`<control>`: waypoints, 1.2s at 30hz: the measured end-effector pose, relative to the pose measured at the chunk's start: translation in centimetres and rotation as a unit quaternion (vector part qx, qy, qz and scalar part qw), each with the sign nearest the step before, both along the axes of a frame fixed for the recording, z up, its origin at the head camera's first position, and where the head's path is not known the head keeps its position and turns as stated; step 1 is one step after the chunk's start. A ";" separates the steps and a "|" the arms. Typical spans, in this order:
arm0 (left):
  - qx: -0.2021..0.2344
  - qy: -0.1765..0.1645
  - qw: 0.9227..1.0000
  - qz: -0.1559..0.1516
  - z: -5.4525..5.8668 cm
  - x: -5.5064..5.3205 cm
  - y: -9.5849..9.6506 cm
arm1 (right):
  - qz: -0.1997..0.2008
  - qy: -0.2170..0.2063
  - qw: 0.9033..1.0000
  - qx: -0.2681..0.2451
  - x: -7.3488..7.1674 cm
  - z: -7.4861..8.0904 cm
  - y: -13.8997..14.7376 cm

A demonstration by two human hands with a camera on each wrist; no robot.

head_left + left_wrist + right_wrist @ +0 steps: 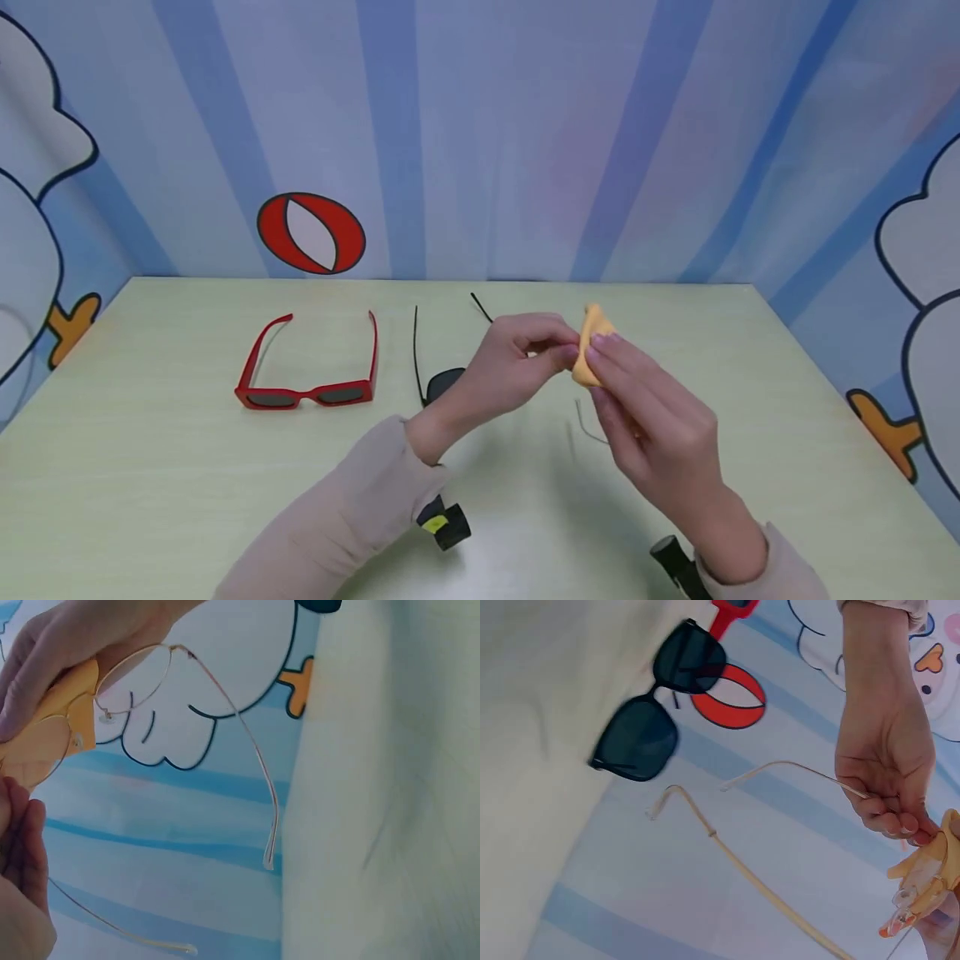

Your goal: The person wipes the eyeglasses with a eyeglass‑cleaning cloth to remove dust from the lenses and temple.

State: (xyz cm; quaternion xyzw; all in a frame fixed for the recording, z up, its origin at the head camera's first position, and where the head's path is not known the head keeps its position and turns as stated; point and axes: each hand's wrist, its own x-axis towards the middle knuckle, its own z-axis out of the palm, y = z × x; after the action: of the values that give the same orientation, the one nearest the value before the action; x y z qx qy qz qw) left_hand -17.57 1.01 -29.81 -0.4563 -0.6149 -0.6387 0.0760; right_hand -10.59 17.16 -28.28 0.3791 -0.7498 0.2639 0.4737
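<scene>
Wire-rimmed eyeglasses [259, 754] with thin gold frames and clear temple tips are up above the table, between both hands. My left hand [510, 362] pinches them at one side of the frame, near the hinge. My right hand [660, 425] holds a yellow-orange cloth [587, 367], folded over one lens, with thumb and fingers on either side. In the left wrist view the other round lens stands bare beside the cloth. The right wrist view shows both temples [769, 892] stretching out toward the black sunglasses [637, 739].
Red-framed sunglasses [303, 398] lie on the pale table [120, 467] at left, temples pointing back. The black sunglasses sit right of them, partly hidden behind my left hand and wrist. A blue striped backdrop [495, 142] rises along the table's back edge.
</scene>
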 end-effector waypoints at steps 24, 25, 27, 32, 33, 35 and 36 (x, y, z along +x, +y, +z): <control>0.039 -0.094 0.995 -0.014 1.4 2.6 -3.2 | 0.016 0.018 0.999 0.048 0.9 2.0 -1.2; 0.037 -0.102 0.994 -0.007 1.4 2.5 -3.3 | 0.023 0.015 0.998 0.055 0.9 1.9 -1.1; 0.036 -0.122 0.992 0.002 1.3 2.5 -3.5 | 0.036 0.014 0.997 0.066 0.9 1.7 -1.0; 0.045 -0.181 0.982 -0.013 1.1 2.4 -4.2 | 0.052 0.023 0.995 0.080 1.0 1.1 -0.1; 0.046 -0.184 0.982 -0.019 1.0 2.4 -4.4 | 0.051 0.022 0.995 0.082 1.1 1.0 0.1; 0.042 -0.176 0.983 -0.030 0.9 2.3 -4.6 | 0.050 0.014 0.995 0.081 1.0 0.9 0.3; 0.036 -0.167 0.985 -0.034 0.8 2.3 -4.6 | 0.049 0.006 0.996 0.080 1.0 0.9 0.3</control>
State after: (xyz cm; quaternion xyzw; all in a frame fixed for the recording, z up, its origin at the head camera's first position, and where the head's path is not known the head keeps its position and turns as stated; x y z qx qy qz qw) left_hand -15.31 -3.60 -28.98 -0.3608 -0.5792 -0.7302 -0.0333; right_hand -9.58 17.44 -27.42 0.4536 -0.7464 0.2237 0.4326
